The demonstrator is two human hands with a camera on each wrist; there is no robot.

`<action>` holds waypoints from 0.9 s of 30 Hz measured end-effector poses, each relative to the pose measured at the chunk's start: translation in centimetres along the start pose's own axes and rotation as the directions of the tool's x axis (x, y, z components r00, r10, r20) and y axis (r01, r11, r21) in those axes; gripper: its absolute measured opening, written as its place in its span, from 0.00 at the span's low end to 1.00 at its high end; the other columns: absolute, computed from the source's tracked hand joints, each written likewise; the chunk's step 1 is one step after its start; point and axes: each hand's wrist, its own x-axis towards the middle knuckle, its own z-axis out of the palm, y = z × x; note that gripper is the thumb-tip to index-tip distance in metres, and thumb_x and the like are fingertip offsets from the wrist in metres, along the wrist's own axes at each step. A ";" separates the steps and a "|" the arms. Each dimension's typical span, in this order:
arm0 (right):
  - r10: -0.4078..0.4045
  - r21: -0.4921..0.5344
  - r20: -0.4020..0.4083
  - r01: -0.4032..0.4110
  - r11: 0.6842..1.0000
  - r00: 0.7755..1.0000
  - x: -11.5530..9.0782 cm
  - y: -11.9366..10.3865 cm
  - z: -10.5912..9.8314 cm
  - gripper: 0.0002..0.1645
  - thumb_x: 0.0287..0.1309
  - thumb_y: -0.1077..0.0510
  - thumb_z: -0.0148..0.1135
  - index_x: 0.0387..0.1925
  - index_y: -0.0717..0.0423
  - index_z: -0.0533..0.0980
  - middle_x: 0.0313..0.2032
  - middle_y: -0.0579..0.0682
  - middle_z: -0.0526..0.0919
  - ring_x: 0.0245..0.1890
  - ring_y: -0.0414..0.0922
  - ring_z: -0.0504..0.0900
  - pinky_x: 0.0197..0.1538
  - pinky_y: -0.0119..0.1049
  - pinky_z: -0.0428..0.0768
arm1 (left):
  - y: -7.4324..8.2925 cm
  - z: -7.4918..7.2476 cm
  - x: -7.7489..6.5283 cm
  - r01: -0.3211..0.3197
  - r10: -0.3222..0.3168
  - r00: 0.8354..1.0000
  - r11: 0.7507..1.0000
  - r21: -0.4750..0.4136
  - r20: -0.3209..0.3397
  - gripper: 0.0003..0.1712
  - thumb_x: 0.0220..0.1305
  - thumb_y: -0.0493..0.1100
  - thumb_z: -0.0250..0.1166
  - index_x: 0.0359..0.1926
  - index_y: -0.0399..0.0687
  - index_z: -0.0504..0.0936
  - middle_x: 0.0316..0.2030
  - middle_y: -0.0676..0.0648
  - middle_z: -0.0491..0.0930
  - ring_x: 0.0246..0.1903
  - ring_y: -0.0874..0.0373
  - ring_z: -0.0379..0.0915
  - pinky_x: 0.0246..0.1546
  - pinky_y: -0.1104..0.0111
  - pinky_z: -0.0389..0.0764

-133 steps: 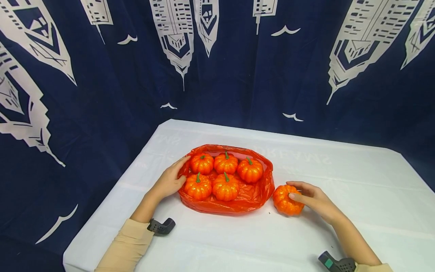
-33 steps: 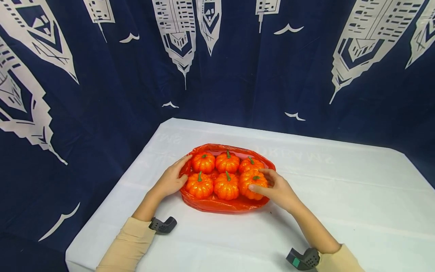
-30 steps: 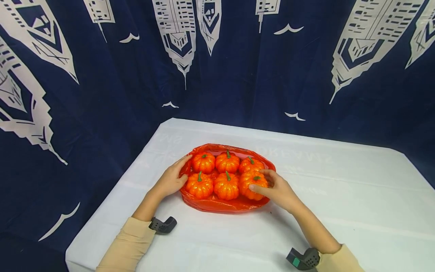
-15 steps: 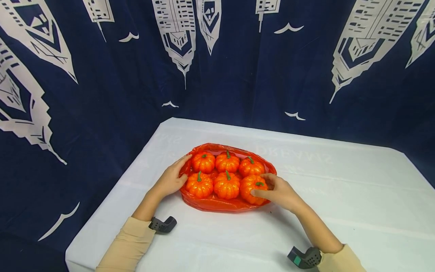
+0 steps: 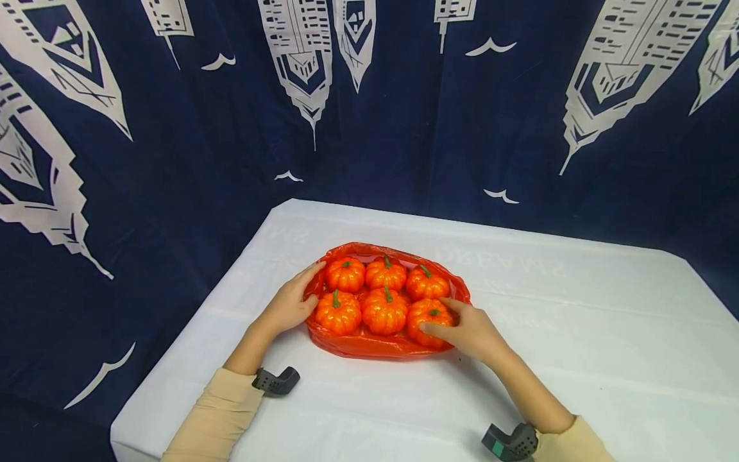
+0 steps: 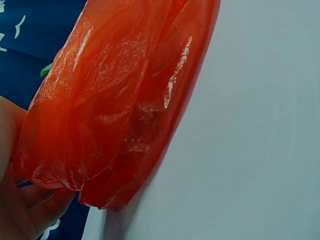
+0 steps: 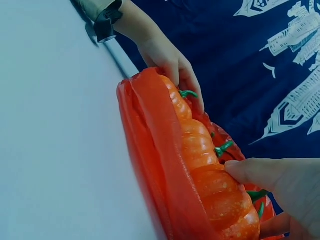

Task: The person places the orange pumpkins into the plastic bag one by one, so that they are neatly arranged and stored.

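Observation:
A red plastic bag [image 5: 369,346] lies on the table with its mouth spread wide, holding several small orange pumpkins with green stems in two rows. At its left end my left hand [image 5: 288,305] holds the rim; in the left wrist view the red film [image 6: 100,110] hides part of the fingers. My right hand [image 5: 476,330] grips the front-right pumpkin [image 5: 427,317], which sits inside the bag. Seen from the right wrist, the thumb of my right hand [image 7: 285,182] presses on that pumpkin [image 7: 220,200], and its underside is out of sight.
A white cloth covers the table [image 5: 606,333], whose edge runs along the left and back. Behind it hangs a dark blue curtain [image 5: 392,147] printed with white buildings and birds. Each wrist wears a black device [image 5: 277,382].
My right hand has brought the pumpkin from the table right of the bag into its front-right spot and lowered it. My left hand stays at the bag's left end.

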 end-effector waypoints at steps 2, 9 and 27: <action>0.000 -0.004 -0.005 0.000 1.000 1.000 0.0 -0.1 0.1 0.53 0.51 0.36 0.67 0.66 0.69 0.65 0.59 0.69 0.73 0.52 0.60 0.74 0.45 0.51 0.83 | 0.0 0.0 0.0 -0.001 0.001 1.000 1.000 -0.002 -0.001 0.38 0.58 0.31 0.54 0.72 0.39 0.61 0.70 0.35 0.59 0.69 0.39 0.55 0.68 0.47 0.57; -0.008 -0.006 -0.023 0.008 1.000 1.000 0.0 0.1 0.2 0.54 0.52 0.36 0.67 0.68 0.68 0.63 0.61 0.70 0.71 0.55 0.62 0.73 0.49 0.54 0.81 | 0.0 0.0 -0.1 -0.009 0.009 1.000 1.000 0.002 -0.008 0.38 0.57 0.30 0.54 0.71 0.38 0.62 0.70 0.34 0.60 0.69 0.39 0.56 0.67 0.46 0.57; -0.182 0.315 -0.055 0.190 0.930 0.982 -0.6 1.0 -3.8 0.40 0.62 0.47 0.63 0.68 0.64 0.64 0.65 0.61 0.70 0.62 0.59 0.71 0.58 0.53 0.75 | 0.9 -0.5 0.2 -0.022 0.022 0.999 1.000 -0.014 -0.033 0.37 0.66 0.40 0.59 0.73 0.40 0.59 0.71 0.36 0.59 0.67 0.39 0.60 0.65 0.45 0.62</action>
